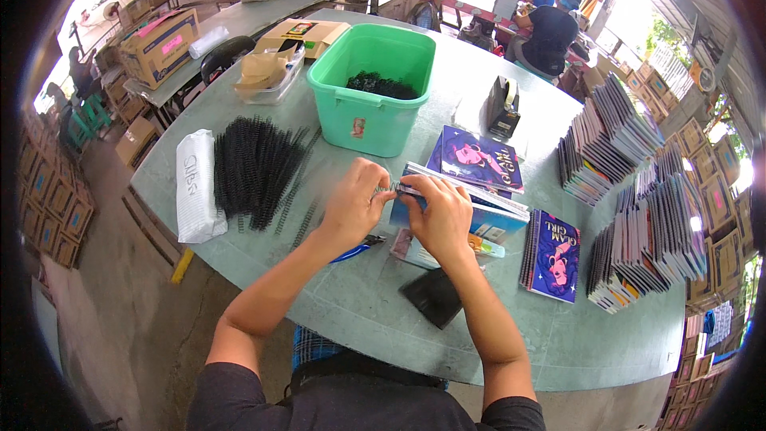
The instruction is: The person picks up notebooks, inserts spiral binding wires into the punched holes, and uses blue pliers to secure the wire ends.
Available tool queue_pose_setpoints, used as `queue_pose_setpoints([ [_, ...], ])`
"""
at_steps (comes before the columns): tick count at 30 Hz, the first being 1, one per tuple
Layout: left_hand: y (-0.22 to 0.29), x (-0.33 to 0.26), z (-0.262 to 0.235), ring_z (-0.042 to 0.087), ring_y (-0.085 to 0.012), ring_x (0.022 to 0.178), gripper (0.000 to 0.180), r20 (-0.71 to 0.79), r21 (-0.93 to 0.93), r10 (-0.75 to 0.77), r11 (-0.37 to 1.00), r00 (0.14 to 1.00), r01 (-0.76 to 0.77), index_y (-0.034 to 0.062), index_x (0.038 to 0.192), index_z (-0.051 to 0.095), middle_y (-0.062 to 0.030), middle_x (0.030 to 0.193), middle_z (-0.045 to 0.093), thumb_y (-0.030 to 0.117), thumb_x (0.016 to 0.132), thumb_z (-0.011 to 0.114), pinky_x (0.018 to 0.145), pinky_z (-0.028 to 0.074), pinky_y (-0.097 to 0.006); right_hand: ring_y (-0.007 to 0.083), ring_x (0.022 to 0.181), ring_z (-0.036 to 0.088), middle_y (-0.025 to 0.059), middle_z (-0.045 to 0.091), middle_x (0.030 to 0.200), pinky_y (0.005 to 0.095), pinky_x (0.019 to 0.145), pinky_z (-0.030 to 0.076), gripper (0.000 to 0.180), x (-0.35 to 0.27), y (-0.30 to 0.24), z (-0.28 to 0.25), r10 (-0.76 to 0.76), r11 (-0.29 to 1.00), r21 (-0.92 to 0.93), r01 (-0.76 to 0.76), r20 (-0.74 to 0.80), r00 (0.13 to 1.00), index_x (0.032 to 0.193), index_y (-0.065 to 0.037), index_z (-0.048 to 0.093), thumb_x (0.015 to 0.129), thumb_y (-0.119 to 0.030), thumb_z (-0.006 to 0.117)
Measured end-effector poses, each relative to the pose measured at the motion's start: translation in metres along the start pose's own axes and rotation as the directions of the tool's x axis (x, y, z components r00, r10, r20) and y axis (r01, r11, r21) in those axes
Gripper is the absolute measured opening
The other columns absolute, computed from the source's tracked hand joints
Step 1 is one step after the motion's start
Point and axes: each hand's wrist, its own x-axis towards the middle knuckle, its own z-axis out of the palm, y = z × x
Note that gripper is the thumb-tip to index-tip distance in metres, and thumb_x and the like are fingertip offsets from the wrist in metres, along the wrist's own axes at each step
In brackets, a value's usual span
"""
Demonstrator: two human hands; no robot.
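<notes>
My left hand (355, 201) pinches a dark spiral binding coil (388, 187) at the edge of a blue-covered notebook (496, 222). My right hand (437, 215) grips that notebook's bound edge, its fingertips close to the coil. The notebook is tilted, with its white page edges facing up. Beneath my wrists lie blue-handled pliers (356, 250). A heap of black coils (259, 174) spreads left of my left hand. Beyond my hands are purple notebooks (483, 161) with an illustrated cover; another purple notebook (553, 259) lies to the right.
A green tub (367, 121) holds more black coils. Stacks of spiral notebooks (648, 231) line the table's right side. A tape dispenser (504, 108), a white wrapped bundle (198, 187) and a flat black item (432, 297) lie on the table. Another person (549, 36) sits at the back.
</notes>
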Motion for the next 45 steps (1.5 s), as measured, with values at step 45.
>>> queue_pose_setpoints([
  [45,0.016,-0.011,0.004,0.056,-0.0197,0.079,0.027,0.360,0.165,0.234,0.937,0.903,-0.308,0.0054,0.100,0.065,-0.0082,0.089,0.054,0.001,0.073,0.069,0.073,0.047,-0.032,0.0199,0.069,0.061,0.0027,0.067,0.075,0.0329,0.066,0.039,0.006,-0.028,0.036,-0.047,0.058,0.998,-0.017,-0.058,-0.013,0.998,0.084,-0.013,0.068,0.080,-0.017,0.066],
])
